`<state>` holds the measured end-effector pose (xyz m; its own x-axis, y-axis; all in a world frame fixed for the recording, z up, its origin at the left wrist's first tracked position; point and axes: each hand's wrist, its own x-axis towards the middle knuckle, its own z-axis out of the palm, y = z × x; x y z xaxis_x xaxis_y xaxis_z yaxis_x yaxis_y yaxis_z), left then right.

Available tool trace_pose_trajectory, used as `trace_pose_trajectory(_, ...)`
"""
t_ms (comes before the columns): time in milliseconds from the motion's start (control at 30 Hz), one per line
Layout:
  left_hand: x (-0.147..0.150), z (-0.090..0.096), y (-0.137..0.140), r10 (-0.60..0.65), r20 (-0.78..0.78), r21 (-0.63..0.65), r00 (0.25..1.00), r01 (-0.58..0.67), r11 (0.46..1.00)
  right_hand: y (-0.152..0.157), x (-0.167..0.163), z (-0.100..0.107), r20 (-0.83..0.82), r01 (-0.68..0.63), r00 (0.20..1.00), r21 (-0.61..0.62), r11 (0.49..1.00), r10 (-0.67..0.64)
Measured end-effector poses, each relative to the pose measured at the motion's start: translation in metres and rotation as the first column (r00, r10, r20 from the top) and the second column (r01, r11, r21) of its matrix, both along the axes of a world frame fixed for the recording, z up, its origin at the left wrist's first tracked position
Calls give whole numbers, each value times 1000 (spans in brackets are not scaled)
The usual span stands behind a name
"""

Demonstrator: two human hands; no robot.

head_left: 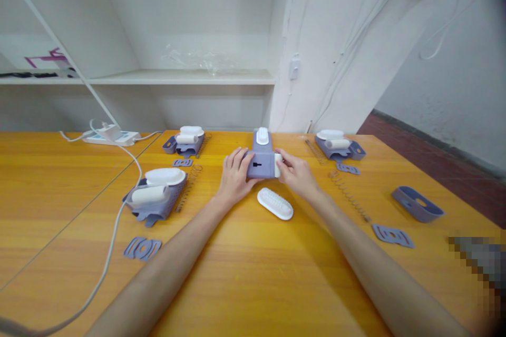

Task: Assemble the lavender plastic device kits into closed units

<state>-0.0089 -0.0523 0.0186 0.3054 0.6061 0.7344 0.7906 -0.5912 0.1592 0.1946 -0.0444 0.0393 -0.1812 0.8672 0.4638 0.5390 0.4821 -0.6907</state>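
Note:
A purple-grey plastic housing with a small black mark lies crosswise on the table, and my left hand is wrapped around its left end. At its right end a white plastic piece sits against the housing, pinched between the fingers of my right hand; how deep it goes in, I cannot tell. Behind the housing stands another purple-grey part topped by a white oval piece. Just in front of my hands rests a loose white oval piece with a ridged face.
Purple-grey baskets with white parts stand at left, back left and back right. Coil springs and flat slotted plates lie beside them. An oval purple-grey ring is at right. A white cable crosses the left side from a power strip.

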Motion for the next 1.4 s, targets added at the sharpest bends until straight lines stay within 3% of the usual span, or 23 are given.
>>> trace_pose_trajectory(133,-1,-1,-1,21,15,31,1000,-22,999,-7,-4,6,115,19,993,99,995,-31)
trace_pose_trajectory(300,0,-4,-3,60,19,73,998,-61,995,-11,-11,8,105,46,992,151,987,-62)
trace_pose_trajectory(833,3,-4,-4,53,4,128,999,-53,990,-4,-9,0,-77,-23,997,40,999,26)
trace_pose_trajectory(1000,4,-4,-3,59,21,109,998,-61,992,-11,-16,2,-130,70,989,37,997,-65)
trace_pose_trajectory(1133,4,-4,-1,31,49,133,998,-37,990,-10,-24,1,-283,145,948,-17,989,-144)
trace_pose_trajectory(1267,3,-5,1,12,89,186,996,-28,982,-5,-25,-1,-442,113,887,-73,991,-134)
trace_pose_trajectory(1333,2,-5,1,-6,109,214,994,-18,977,-3,-21,0,-403,124,904,-66,990,-141)
trace_pose_trajectory(1400,1,-5,0,-35,108,224,994,10,975,-2,-13,4,-272,249,932,5,968,-238)
